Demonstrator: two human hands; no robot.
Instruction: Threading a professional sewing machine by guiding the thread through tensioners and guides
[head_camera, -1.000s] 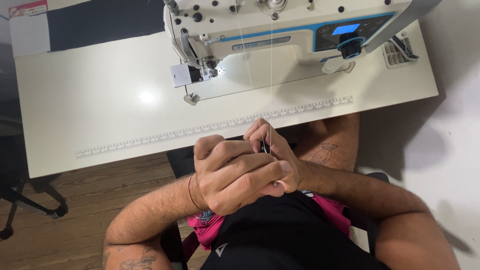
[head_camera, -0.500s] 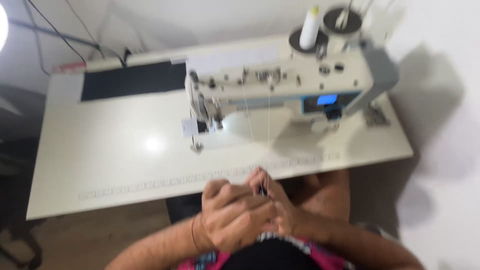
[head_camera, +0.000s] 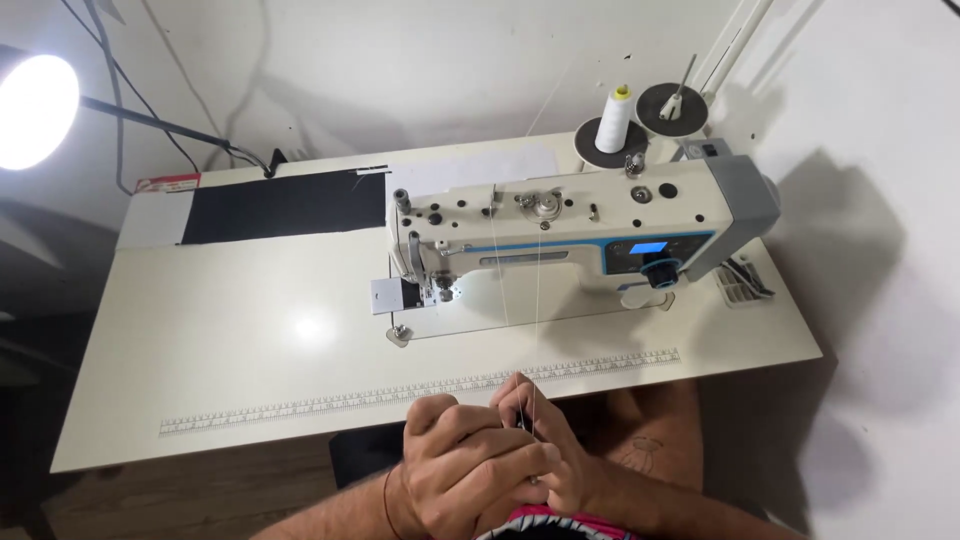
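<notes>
Pinching white thread (head_camera: 535, 330) between my clenched left hand (head_camera: 465, 470) and right hand (head_camera: 550, 450), I judge threading comes next toward the sewing machine (head_camera: 560, 235) at twelve o'clock.

Scene brightly and evenly lit. Principal source: a round white lamp head (head_camera: 35, 110) at 10 o'clock, blown out to pure white with no detail. It casts a soft glare spot at 9 o'clock of centre on the glossy cream rectangular tabletop (head_camera: 200, 350). The cream-and-grey industrial sewing machine (head_camera: 580, 235) throws a broad, soft-edged grey shadow toward 3 o'clock across the white plastered wall (head_camera: 880, 300). A small built-in light (near the needle) brightens the machine bed. Focus is sharp throughout; no motion blur. Slight wide-angle bowing at the frame edges.
</notes>
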